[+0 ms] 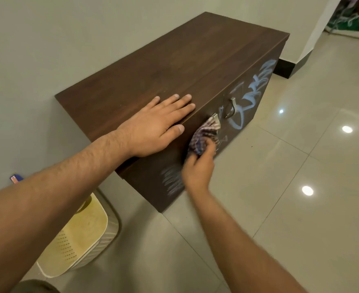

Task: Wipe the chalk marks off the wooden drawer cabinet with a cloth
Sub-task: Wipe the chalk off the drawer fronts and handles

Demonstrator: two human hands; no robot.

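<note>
Right hand (197, 168) grip pinches cloth (204, 138) to cabinet (174, 66) front; left hand (155, 125) flat, empty.

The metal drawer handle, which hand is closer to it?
Right. The right hand presses the cloth on the cabinet front just below the metal drawer handle; the left hand rests flat on top, farther off.

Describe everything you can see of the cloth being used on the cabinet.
The cloth is a small checked or striped fabric in dark blue, maroon and pale tones, bunched and fanned into folds. The right hand grips its lower part and presses it against the front of the wooden cabinet, just below a metal handle, between chalk marks on either side. It looks motion-blurred.
</note>
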